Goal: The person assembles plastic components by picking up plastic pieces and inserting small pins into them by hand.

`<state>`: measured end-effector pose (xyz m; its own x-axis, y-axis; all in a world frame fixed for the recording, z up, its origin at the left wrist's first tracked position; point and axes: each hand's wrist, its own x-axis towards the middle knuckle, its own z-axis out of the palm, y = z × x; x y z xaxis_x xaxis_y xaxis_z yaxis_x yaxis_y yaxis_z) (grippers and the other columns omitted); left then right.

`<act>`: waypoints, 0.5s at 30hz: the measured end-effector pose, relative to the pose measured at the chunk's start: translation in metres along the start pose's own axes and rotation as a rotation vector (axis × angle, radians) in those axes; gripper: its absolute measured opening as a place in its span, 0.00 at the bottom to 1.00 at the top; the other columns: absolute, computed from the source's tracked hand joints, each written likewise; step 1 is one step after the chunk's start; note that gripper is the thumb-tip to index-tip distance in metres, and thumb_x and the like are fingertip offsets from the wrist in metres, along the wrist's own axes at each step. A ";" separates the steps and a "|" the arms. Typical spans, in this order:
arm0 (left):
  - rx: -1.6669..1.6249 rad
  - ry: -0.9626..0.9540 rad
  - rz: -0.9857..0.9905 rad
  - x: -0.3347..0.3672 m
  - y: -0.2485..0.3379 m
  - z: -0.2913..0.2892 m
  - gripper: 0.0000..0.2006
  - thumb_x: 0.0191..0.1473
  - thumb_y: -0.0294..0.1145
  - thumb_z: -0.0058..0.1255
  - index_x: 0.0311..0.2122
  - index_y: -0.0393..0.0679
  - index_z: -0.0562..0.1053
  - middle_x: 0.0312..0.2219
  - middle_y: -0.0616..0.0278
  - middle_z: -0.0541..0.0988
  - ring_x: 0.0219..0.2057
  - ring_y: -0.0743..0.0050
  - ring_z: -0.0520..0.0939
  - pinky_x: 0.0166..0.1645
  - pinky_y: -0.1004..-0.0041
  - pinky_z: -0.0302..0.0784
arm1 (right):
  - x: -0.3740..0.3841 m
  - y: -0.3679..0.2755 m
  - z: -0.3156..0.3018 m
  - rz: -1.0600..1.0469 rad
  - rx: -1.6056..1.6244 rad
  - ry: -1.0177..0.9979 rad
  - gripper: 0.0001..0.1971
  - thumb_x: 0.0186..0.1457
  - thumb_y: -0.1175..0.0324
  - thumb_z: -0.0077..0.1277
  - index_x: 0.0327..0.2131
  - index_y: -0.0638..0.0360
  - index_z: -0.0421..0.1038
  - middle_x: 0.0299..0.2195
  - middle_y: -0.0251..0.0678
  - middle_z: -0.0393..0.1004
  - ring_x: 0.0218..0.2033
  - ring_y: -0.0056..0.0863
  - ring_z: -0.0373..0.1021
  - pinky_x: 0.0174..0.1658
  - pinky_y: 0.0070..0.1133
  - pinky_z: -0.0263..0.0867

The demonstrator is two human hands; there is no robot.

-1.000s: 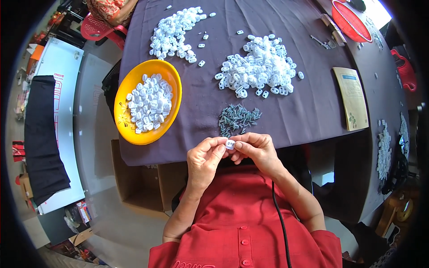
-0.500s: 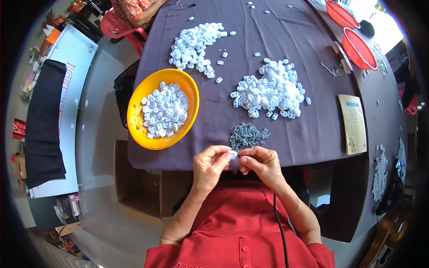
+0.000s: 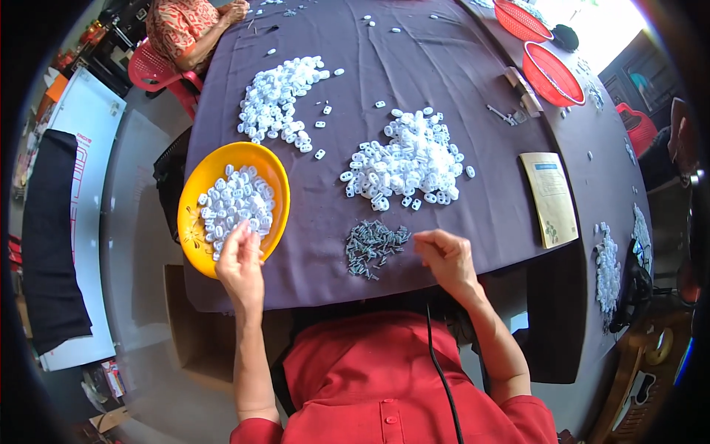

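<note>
Head view: under the left hand (image 3: 240,260) sits a yellow bowl (image 3: 194,222) part-filled with small white plastic pieces (image 3: 235,204). The left hand reaches over the bowl's near rim, fingertips pinched together above the pieces; whether they grip one cannot be told. The right hand (image 3: 446,257) rests loosely curled on the dark tablecloth (image 3: 414,89), fingers pointing at a small heap of grey metal parts (image 3: 372,245) just to its left. Beyond it lies a larger pile of white pieces (image 3: 408,163)
</note>
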<state>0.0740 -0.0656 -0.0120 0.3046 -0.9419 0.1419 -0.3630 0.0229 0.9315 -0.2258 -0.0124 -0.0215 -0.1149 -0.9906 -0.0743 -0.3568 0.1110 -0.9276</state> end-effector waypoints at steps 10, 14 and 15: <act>-0.150 -0.331 -0.002 -0.062 -0.002 0.046 0.06 0.50 0.25 0.50 0.35 0.37 0.74 0.20 0.67 0.74 0.17 0.88 0.70 0.21 0.87 0.66 | 0.053 0.008 -0.004 -0.334 -0.601 0.166 0.08 0.46 0.73 0.50 0.33 0.58 0.72 0.24 0.39 0.69 0.25 0.37 0.68 0.28 0.27 0.64; -0.205 -0.354 -0.091 -0.066 -0.003 0.049 0.07 0.50 0.26 0.50 0.35 0.37 0.74 0.20 0.66 0.74 0.17 0.88 0.70 0.21 0.87 0.66 | 0.055 0.005 -0.002 -0.257 -0.724 0.100 0.08 0.45 0.71 0.50 0.33 0.56 0.71 0.26 0.39 0.68 0.26 0.39 0.68 0.29 0.30 0.64; -0.199 -0.357 -0.087 -0.066 -0.003 0.049 0.07 0.50 0.25 0.50 0.35 0.37 0.74 0.20 0.66 0.74 0.17 0.88 0.70 0.21 0.87 0.66 | 0.056 0.005 -0.002 -0.255 -0.724 0.102 0.08 0.45 0.71 0.50 0.33 0.56 0.71 0.26 0.39 0.68 0.26 0.39 0.68 0.29 0.30 0.64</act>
<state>0.0113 -0.0195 -0.0403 -0.0109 -0.9994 -0.0326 -0.1617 -0.0305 0.9864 -0.2365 -0.0669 -0.0297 -0.0202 -0.9842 0.1762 -0.8968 -0.0601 -0.4383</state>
